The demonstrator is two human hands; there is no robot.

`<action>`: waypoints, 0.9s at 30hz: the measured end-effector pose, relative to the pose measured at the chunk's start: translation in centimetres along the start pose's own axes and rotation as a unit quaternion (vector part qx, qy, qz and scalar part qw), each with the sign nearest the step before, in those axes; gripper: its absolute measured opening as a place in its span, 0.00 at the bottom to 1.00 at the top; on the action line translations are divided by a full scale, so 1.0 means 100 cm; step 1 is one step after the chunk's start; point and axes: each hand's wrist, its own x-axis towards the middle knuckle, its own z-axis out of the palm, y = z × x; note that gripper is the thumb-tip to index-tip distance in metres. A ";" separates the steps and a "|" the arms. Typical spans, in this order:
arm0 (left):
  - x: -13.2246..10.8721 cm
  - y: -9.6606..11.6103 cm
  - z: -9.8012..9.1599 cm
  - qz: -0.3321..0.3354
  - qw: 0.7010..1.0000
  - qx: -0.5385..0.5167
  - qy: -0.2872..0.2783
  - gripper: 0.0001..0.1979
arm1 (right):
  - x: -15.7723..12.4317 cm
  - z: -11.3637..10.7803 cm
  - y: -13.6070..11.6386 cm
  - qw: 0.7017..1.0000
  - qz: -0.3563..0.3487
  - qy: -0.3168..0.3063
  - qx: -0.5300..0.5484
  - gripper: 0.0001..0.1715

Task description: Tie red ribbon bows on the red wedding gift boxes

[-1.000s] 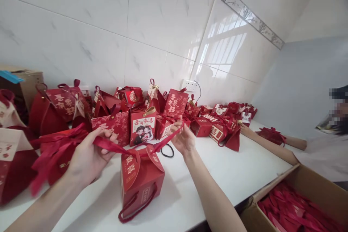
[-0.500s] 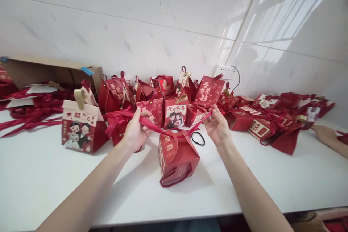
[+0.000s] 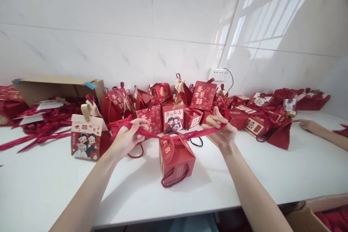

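A small red gift box (image 3: 179,157) with gold lettering and a red cord handle stands upright on the white table in front of me. A dark red satin ribbon (image 3: 152,135) runs across its top. My left hand (image 3: 129,136) pinches the ribbon to the left of the box. On the other side my right hand (image 3: 221,130) grips the ribbon, its palm partly turned up. Between the two hands the ribbon is stretched nearly straight. Just behind the box lies a black loop (image 3: 199,144), partly hidden.
Many red gift boxes (image 3: 203,95) crowd the wall side. A box with a printed couple (image 3: 86,138) stands at left, near a cardboard carton (image 3: 62,81) and loose ribbons (image 3: 40,132). Another person's hand (image 3: 306,125) rests at right. A wall socket (image 3: 219,74) is behind.
The ribbon has gone from a sagging V over the box to nearly straight. My right hand has turned and moved slightly outward. The camera view has shifted.
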 end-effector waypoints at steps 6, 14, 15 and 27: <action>-0.021 0.007 -0.025 -0.030 0.998 0.055 0.009 0.18 | -0.014 0.013 -0.021 1.000 -0.006 0.005 -0.026 0.16; -0.015 0.012 -0.009 0.037 0.995 -0.080 0.042 0.15 | -0.024 0.019 -0.032 0.997 -0.015 0.044 -0.061 0.16; -0.014 0.014 -0.007 0.039 0.994 -0.092 0.047 0.15 | -0.024 0.022 -0.034 0.998 -0.006 0.049 -0.050 0.16; -0.009 0.029 0.023 0.077 0.984 -0.158 0.001 0.06 | -0.020 0.056 -0.035 0.999 0.041 0.010 -0.020 0.15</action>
